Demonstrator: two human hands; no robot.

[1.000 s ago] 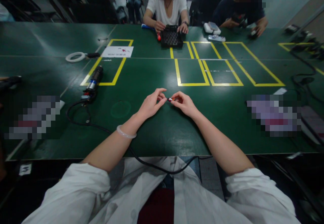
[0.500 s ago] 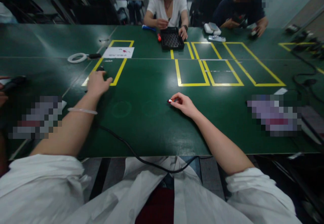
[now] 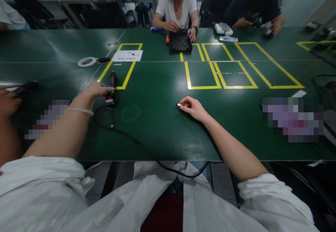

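My left hand (image 3: 97, 89), with a pale band at the wrist, reaches over the table's left part. Its fingers are closed on a dark cylindrical tool (image 3: 112, 81) with a blue band and some red near its lower end. From that end a black cable (image 3: 131, 140) runs across the table and over the front edge. Further right, my right hand (image 3: 193, 109) pinches a small orange-and-red piece (image 3: 179, 105) with a bright spot; its exact kind is too small to make out. Two faint circles (image 3: 130, 113) mark the green table between my hands.
Yellow tape outlines (image 3: 203, 88) run across the green table (image 3: 162, 137). A white printed sheet (image 3: 127, 55) and a white ring-shaped item (image 3: 87, 62) lie beyond my left hand. A co-worker opposite handles a black case (image 3: 180, 43). Blurred items (image 3: 294, 118) lie right; another person's hand (image 3: 9, 100) is left.
My left hand has drawn back and left, uncovering the dark tool, which has shifted slightly. My right hand keeps its pinch in nearly the same place. The view has shifted a little.
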